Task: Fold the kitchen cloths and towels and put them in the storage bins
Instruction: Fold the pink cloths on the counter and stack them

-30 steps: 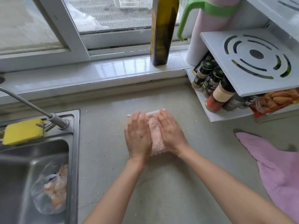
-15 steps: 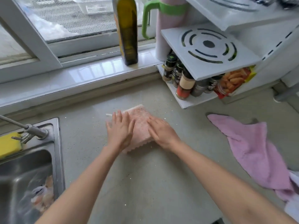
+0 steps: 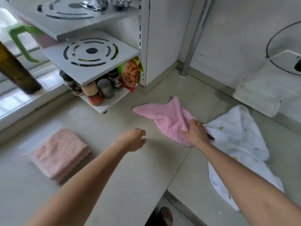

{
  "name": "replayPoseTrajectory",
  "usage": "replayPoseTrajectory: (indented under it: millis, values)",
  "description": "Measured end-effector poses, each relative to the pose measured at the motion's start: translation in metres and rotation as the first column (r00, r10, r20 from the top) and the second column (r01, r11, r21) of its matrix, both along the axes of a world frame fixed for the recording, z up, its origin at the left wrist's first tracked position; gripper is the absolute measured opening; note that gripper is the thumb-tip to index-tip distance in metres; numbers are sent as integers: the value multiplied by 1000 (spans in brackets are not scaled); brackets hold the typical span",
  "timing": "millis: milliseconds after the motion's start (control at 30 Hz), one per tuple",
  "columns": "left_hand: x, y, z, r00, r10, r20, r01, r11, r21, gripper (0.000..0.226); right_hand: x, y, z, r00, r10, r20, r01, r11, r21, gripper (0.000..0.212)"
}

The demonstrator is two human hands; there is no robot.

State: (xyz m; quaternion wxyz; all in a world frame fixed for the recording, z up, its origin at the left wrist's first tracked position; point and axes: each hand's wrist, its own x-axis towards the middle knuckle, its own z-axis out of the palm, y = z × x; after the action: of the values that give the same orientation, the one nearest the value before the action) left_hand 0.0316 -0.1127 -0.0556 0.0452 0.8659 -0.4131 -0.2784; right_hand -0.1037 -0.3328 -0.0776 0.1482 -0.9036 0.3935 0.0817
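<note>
Your counter [image 3: 114, 185] runs pale and wide under everything; the white shelf rack [image 3: 91, 62] stands at its far left corner, spice jars [image 3: 97, 88] crowded on the lowest tier with a snack packet [image 3: 131, 74] wedged at their right; a dark bottle [image 3: 14, 69] leans in at the left edge, blurred; a white cloth [image 3: 236, 128] with small printed specks sprawls unfolded at your right, partly under your right forearm; the pink towel [image 3: 166, 118] lies crumpled just beside it, one corner pointing toward the rack; the peach cloth [image 3: 60, 152] sits folded into a neat square at your left, well apart from both hands; your right hand [image 3: 196, 132] grasps the pink towel, fingers curled into its near end; your left hand [image 3: 135, 140] hovers over bare counter, released, fingers loosely curled, holding nothing.
</note>
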Motion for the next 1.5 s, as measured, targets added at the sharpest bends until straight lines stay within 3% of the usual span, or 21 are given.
replayPoseTrajectory:
  millis: [100,167,267,333,400,467,533,600,700,833,933,1000,1100,1167,1200,1300,1400,1500]
  values:
    - [0,-27,7,1000,-15,23,15,1000,3,42,-2,-1,0,1000,-2,-15,4,996,92,8]
    - [-2,-43,12,999,-18,52,18,1000,-8,42,-11,5,0,999,32,10,-33,960,279,15]
    - [4,-48,12,999,20,40,-19,999,-40,40,-22,25,10,902,428,-64,-333,782,526,14]
    - [7,-52,7,1000,24,17,-24,999,-38,38,-31,23,20,814,580,-33,-477,700,531,12]
    - [10,-56,4,999,26,27,-24,998,-55,37,-28,12,27,870,483,97,-479,783,397,12]
    - [15,-63,3,997,35,67,-27,993,-115,41,-11,-5,31,910,315,269,-374,904,208,11]
    - [21,-74,0,995,35,98,-17,984,-180,54,11,-24,30,906,292,307,-330,941,80,29]
    - [28,-88,-5,994,4,106,15,984,-178,70,33,-37,23,915,343,211,-371,922,109,53]
    - [39,-105,-20,999,22,34,-17,989,-149,79,59,-48,7,915,385,122,-402,896,189,64]
    - [41,-107,-32,991,37,-132,-80,937,-340,41,75,-51,-9,915,364,175,-404,834,376,68]
    - [35,-98,-19,982,-42,-182,-53,873,-485,6,76,-48,-1,900,310,308,-432,732,526,48]
    - [32,-88,4,977,-40,-211,-88,821,-563,11,71,-45,19,905,270,327,-421,674,607,28]
    - [31,-72,43,984,-6,-180,-107,783,-613,13,64,-44,61,872,265,411,-470,689,552,15]
    - [28,-59,66,977,3,-211,-140,761,-634,19,59,-44,91,832,224,508,-509,674,535,23]
    - [26,-53,77,964,-9,-267,-167,759,-629,25,56,-44,107,824,179,537,-511,642,571,30]
    - [18,-33,109,902,-30,-431,-207,845,-493,35,44,-40,150,853,66,517,-480,488,729,17]
    - [16,-10,128,956,-29,-291,-22,985,-170,26,28,-36,179,878,155,453,-469,469,748,19]
    - [17,10,141,987,-15,-157,17,1000,13,27,13,-29,190,882,343,324,-462,486,742,27]
